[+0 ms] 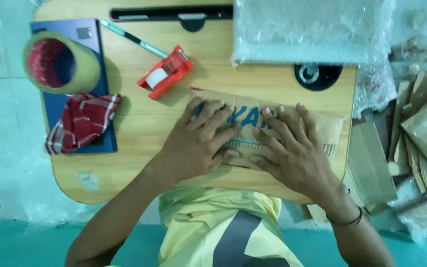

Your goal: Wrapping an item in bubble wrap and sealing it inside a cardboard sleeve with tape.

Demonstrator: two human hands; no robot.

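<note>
Both hands press flat — left hand (pixel 197 143) and right hand (pixel 292 148), fingers spread, gripping nothing — on a flattened cardboard piece (pixel 329 129) lying on the wooden lap table (pixel 134 123) (red tape dispenser (pixel 166 72) nearby).

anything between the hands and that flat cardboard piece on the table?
Nothing visible. The left hand and right hand both lie flat, palms down, directly on the cardboard piece. The red tape dispenser sits apart, above the left hand.

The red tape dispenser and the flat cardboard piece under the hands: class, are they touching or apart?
Apart. The head view shows a strip of bare wooden table between the red tape dispenser and the top edge of the cardboard piece.
</note>
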